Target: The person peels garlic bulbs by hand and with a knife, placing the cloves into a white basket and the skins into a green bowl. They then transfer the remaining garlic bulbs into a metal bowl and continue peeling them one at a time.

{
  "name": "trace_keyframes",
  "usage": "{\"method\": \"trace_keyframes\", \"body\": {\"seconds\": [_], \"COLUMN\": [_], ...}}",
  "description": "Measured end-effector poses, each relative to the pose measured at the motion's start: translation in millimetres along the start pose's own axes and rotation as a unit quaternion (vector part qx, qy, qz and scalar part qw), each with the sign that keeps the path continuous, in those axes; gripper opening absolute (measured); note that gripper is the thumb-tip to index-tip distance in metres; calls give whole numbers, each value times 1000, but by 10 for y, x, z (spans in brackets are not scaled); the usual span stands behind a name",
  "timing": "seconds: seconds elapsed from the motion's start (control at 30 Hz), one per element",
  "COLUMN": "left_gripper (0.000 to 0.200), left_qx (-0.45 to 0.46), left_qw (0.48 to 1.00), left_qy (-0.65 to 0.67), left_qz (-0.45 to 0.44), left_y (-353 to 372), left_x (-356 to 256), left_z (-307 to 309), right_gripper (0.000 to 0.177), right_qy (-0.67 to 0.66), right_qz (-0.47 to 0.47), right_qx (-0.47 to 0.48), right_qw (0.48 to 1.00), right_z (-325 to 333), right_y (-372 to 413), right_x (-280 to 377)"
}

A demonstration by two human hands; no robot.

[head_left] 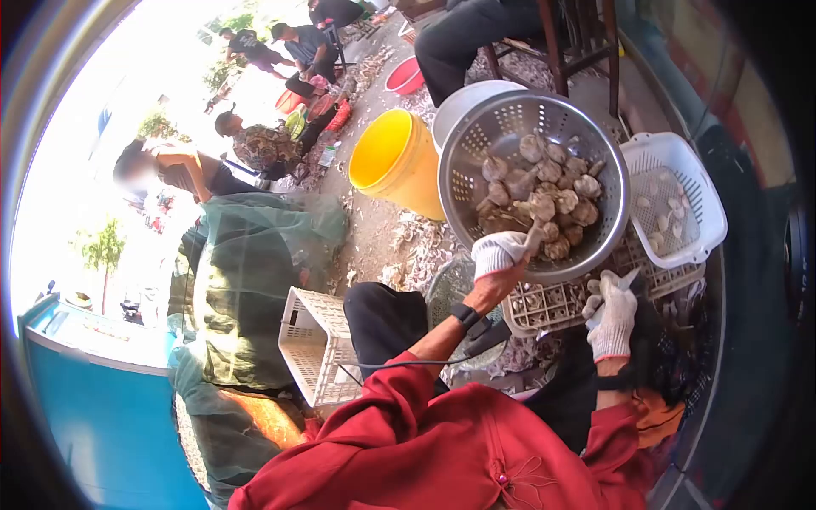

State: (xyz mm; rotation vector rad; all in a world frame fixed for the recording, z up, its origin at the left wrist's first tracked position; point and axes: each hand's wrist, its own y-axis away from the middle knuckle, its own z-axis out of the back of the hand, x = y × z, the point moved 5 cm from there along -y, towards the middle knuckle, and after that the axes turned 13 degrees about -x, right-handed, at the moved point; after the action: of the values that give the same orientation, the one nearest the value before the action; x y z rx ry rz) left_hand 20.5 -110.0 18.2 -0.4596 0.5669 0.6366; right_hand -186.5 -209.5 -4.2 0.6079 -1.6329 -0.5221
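A metal colander (620,183) with holes in its wall holds many garlic bulbs (541,206). My left hand (501,253), in a white knit glove, is at the colander's near edge, its fingers reaching in beside the bulbs; what they pinch, if anything, is too small to tell. Lower right of the colander, my gloved right hand (611,316) is closed round a small knife (629,278) with its blade pointing up. Below both hands lies a cream plastic crate (544,308). A white basket (710,217) with some peeled cloves (673,219) stands to the right.
A yellow bucket (393,161) stands left of the colander. An empty cream crate (319,348) is beside my left knee, near green netting sacks (229,289). Garlic skins litter the ground. A wooden chair (586,51) with a seated person is ahead; several people sit farther left.
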Motion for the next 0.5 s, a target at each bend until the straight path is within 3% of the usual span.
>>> {"method": "trace_keyframes", "body": {"seconds": [0.03, 0.1, 0.17, 0.23, 0.27, 0.3, 0.33, 0.4, 0.43, 0.5], "left_gripper": [12, 11, 8, 8, 9, 10, 11, 13, 12, 14], "left_qx": [-81, -75, -101, -146, -185, -178, -167, -179, -139, -132], "left_qw": [992, 992, 991, 984, 975, 978, 980, 976, 987, 990], "left_qy": [13, 89, -10, 31, 53, 48, 81, 115, 80, 40], "left_qz": [-94, -39, -89, -94, -111, -95, -65, -52, -18, -12], "left_y": [45, 73, 104, 203, 259, 303, 366, 492, 517, 598], "left_x": [-116, -167, -259, -311, -283, -207, -108, 2, 142, 252], "left_z": [105, 222, 232, 377, 453, 482, 515, 667, 643, 702], "right_gripper": [30, 24, 26, 32, 37, 42, 42, 39, 37, 28], "right_qy": [-38, -1, 134, 110, 130, 150, 211, 251, 292, 248], "right_qz": [0, 36, 85, 67, 116, 162, 301, 296, 284, 291], "right_qx": [-11, -38, -14, -79, -109, -140, -200, -210, -225, -226], "right_qw": [999, 999, 987, 989, 979, 965, 908, 897, 885, 896], "right_z": [-42, -159, -299, -302, -319, -312, -209, -274, -294, -226], "right_y": [20, 66, 3, -74, -141, -236, -679, -488, -411, -621], "right_x": [-100, -246, -411, -572, -547, -543, -752, -538, -445, -554]}}
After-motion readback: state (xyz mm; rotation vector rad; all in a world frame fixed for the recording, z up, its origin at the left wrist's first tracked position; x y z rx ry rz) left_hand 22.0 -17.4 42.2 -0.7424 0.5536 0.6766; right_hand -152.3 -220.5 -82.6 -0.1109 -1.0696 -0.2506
